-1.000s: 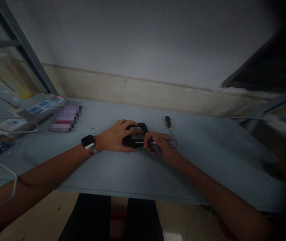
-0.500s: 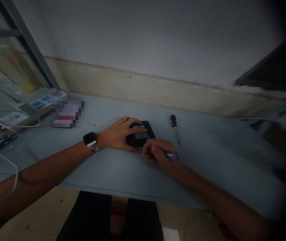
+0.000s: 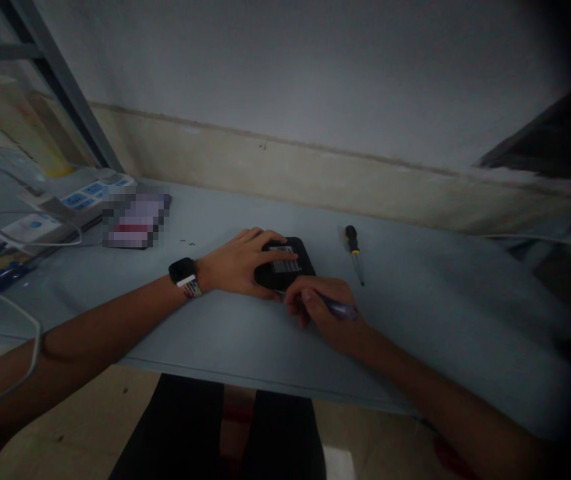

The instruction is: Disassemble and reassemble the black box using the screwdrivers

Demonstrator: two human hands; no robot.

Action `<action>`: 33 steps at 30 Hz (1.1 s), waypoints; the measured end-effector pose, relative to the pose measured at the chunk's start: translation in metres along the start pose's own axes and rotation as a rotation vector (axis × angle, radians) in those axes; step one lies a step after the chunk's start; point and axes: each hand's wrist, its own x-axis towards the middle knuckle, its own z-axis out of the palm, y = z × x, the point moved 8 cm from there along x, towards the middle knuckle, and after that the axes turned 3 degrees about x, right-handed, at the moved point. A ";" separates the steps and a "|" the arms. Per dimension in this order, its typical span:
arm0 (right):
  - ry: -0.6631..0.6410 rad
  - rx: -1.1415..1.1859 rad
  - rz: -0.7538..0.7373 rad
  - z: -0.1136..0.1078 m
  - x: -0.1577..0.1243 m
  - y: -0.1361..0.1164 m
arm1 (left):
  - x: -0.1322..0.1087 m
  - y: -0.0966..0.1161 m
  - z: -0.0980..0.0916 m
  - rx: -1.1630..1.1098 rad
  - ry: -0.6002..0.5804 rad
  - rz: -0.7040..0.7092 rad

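A flat black box point(image 3: 305, 259) with rounded corners and a pale printed label lies on the desk. My left hand point(image 3: 245, 261), with a watch on its wrist, grips it from the left, fingers spread over the top and thumb along the near edge. My right hand point(image 3: 323, 300) is closed around a purple-handled screwdriver point(image 3: 341, 309). Its handle end points right, and its front end meets the near edge of the box; the tip is mostly hidden. Behind and right of that hand lies another screwdriver point(image 3: 353, 247), black and yellow.
Left of the box are a few tiny dark pieces point(image 3: 190, 243), possibly screws. A phone point(image 3: 138, 220) lies farther left, beside a white power strip point(image 3: 80, 200) with cables. A white cable point(image 3: 38, 333) crosses my left forearm. The wall point(image 3: 285, 163) bounds the desk behind.
The view has shifted slightly. Both hands keep their places at the box, the right still gripping the purple-handled screwdriver against its near edge.
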 end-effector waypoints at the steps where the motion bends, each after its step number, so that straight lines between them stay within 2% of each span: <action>1: 0.001 -0.007 -0.004 0.000 0.000 0.000 | 0.000 0.000 0.000 0.003 0.001 0.000; 11: 0.006 -0.060 -0.009 -0.001 -0.001 0.002 | 0.000 0.000 0.001 0.016 -0.009 -0.005; 17: 0.007 -0.173 -0.157 0.007 -0.006 -0.011 | 0.000 0.000 0.002 0.035 -0.024 -0.006; 26: 0.096 -0.219 -0.069 0.018 -0.014 -0.014 | 0.000 0.001 0.002 0.097 0.001 -0.004; 33: 0.068 -0.299 -0.104 0.023 -0.015 -0.027 | 0.000 0.003 -0.001 0.178 0.026 -0.066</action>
